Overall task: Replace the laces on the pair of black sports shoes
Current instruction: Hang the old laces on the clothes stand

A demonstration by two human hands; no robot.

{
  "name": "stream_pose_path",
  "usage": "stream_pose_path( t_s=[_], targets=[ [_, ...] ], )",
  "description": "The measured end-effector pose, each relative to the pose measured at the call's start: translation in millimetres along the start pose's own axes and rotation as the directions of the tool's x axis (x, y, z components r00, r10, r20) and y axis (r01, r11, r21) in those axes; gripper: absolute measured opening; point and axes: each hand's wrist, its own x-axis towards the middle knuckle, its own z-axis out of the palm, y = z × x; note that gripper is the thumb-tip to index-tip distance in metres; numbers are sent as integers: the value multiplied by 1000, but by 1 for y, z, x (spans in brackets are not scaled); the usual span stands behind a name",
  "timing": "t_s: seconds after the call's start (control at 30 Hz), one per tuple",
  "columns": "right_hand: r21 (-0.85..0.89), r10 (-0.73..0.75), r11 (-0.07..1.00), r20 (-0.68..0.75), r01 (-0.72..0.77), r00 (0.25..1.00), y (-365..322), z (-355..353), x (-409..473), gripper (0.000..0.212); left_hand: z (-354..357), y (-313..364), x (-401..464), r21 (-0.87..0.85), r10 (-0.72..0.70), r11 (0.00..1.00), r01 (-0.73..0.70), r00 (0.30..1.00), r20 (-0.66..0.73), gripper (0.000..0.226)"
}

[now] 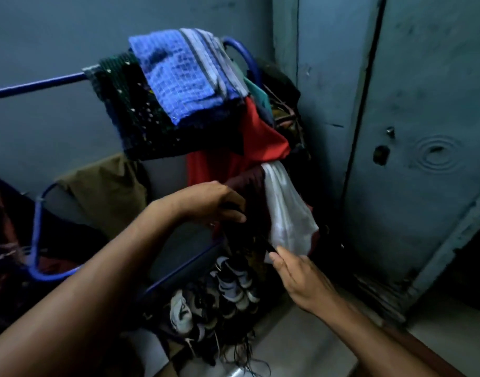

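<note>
My left hand (211, 204) grasps the upper end of a black lace (262, 238), and my right hand (296, 276) pinches its lower end beside a white cloth (287, 213) hanging on the blue clothes rack (37, 84). Below, on the floor, shoes (233, 287) lie piled; I cannot pick out the black pair.

Clothes rack (37, 84) stands against wall, left of door (423, 131). Folded towel (179, 77) on top of clothes heaped over rack's right end. Shoes (233, 289) on floor under rack. Left hand (214, 202) above right hand (301, 278), both before hanging clothes.
</note>
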Motion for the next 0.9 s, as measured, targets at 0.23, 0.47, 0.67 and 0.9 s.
stream_pose_path(
  t_s=[0.23,0.47,0.67,0.9],
  targets=[
    [-19,-36,999,64,37,997,-47,61,91,36,5,-125,-20,-97,-68,993,61,995,-73,23],
    [-91,48,995,141,-36,989,-63,108,133,30,53,-189,-34,-319,-200,933,169,978,-66,21],
    [-101,62,994,164,-46,984,-59,128,153,30,88,-197,-40,-273,-267,946,176,900,-344,32],
    [-73,66,996,193,-53,979,-53,138,169,30,102,-164,-44,-389,-189,921,-6,867,-462,28]
  ],
)
